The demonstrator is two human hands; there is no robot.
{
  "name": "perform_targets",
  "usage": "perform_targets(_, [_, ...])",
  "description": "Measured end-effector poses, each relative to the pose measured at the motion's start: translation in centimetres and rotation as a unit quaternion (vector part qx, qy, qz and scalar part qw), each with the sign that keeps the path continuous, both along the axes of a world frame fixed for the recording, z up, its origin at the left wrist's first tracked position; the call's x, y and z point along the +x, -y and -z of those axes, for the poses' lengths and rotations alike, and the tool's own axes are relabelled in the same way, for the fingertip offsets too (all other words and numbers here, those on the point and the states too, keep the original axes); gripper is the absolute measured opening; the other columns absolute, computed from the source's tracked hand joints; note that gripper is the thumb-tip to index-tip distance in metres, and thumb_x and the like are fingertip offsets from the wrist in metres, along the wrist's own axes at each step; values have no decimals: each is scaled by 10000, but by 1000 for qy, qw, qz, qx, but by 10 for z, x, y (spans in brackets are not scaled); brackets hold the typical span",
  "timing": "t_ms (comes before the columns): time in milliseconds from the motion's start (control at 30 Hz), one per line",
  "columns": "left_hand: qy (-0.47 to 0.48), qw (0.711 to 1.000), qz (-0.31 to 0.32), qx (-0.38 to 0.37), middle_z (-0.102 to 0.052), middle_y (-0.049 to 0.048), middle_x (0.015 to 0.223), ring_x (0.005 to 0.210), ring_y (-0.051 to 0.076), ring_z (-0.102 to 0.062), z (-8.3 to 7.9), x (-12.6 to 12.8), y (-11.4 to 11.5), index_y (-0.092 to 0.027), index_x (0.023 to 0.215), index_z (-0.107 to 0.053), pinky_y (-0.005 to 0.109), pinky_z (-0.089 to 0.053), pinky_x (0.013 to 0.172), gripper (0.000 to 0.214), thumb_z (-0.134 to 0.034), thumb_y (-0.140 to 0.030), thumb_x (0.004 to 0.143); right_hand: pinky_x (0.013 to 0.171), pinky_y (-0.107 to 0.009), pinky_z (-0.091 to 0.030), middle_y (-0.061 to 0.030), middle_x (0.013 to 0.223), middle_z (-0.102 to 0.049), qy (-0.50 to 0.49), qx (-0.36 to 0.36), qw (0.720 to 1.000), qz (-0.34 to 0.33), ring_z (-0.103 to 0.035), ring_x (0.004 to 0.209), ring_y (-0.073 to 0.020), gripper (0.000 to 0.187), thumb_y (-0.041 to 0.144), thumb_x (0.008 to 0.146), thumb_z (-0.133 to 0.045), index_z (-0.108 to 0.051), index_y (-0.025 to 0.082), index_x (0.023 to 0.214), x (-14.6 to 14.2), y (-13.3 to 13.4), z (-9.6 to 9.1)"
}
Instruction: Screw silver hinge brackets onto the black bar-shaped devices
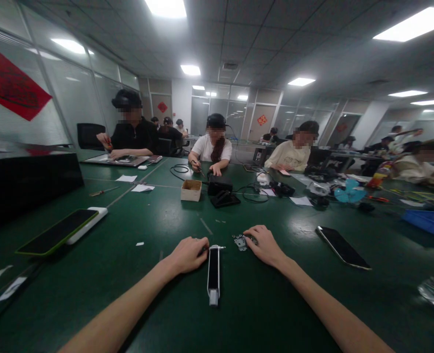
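My left hand (189, 254) rests on the green table (136, 274), fingers curled against the far end of a long black and white device (213, 269) that lies lengthwise in front of me. My right hand (264, 243) lies to the right of it, fingers closed over a small grey metal part (241, 241) on the table. What the left fingers pinch is hidden.
A phone in a green case on a white power bank (60, 232) lies at the left, a black phone (343, 247) at the right. A small cardboard box (191, 190), a black tool stand (222, 192) and cables sit mid-table. Several people work along the far side.
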State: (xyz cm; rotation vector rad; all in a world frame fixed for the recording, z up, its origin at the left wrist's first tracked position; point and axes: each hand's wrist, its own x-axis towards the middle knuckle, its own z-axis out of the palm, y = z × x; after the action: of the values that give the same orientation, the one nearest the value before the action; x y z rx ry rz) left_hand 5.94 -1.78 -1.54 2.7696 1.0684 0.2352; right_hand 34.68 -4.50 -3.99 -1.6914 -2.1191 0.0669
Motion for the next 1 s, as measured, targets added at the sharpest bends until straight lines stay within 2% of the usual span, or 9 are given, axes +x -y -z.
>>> perform_targets(233, [9,1000,0,6,-642,9,766,697,177,-603,6,0,-3,-209,957,-537,287,-438,713,133,-436,-259,886,854,-356,-395,-91,1016,-632,30,22,999,3,-524,994,-223,284,198,871,-444,-675,180,1035,-10,0,5])
perform_targets(433, [6,1000,0,0,-635,9,765,690,169,-594,5,-1,-3,-207,959,-534,285,-440,711,137,-432,-274,896,827,-340,-397,-77,975,-649,12,19,1000,16,-534,959,-218,228,259,881,-480,-686,181,938,-7,-4,9])
perform_targets(600, [6,1000,-1,-5,-633,8,768,696,166,-589,2,-1,-1,-205,960,-532,287,-437,727,138,-430,-272,898,831,-357,-408,-78,970,-650,-10,17,1000,8,-525,953,-223,240,271,900,-457,-674,180,946,-5,-6,13])
perform_targets(833, [3,1000,-5,-10,-632,11,781,708,172,-590,-1,-1,0,-203,963,-534,287,-433,718,134,-434,-270,903,837,-392,-428,-87,929,-637,-82,45,996,-1,-533,914,-236,249,284,928,-405,-634,188,901,-6,-6,14])
perform_targets(1000, [-8,1000,-5,-6,-639,16,797,717,177,-598,-1,-1,1,-206,975,-534,278,-432,689,136,-436,-269,905,779,-354,-450,-86,910,-608,-151,63,987,-4,-541,876,-219,259,342,935,-395,-599,191,883,-13,3,5])
